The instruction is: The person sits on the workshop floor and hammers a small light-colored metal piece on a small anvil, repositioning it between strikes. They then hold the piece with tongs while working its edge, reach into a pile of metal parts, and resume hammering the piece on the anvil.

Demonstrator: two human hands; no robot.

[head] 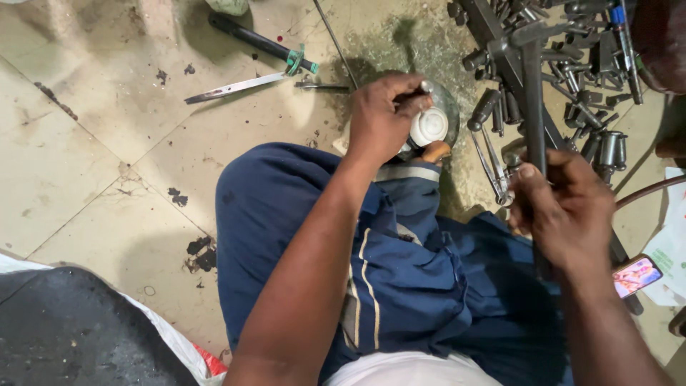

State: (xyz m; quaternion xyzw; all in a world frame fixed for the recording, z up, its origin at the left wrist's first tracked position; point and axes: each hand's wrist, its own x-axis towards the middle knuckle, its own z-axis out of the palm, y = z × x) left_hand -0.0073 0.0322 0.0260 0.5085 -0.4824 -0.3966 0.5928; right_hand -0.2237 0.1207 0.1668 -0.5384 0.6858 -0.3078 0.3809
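My left hand (pixel 382 118) grips a thin metal tool pressed against a round white part (pixel 431 126) that sits in a dark circular housing (pixel 450 107) on the floor, just past my knee. My right hand (pixel 564 211) is closed around the dark handle of a hammer (pixel 532 93), whose head points up toward the pile of tools. Both forearms reach out over my blue trousers (pixel 400 271).
A heap of dark sockets and wrenches (pixel 572 78) lies at the upper right. A green-handled screwdriver (pixel 261 43) and a flat metal blade (pixel 232 87) lie on the stained tile floor. A phone (pixel 636 276) rests at the right; a dark mat (pixel 64 329) lies at the lower left.
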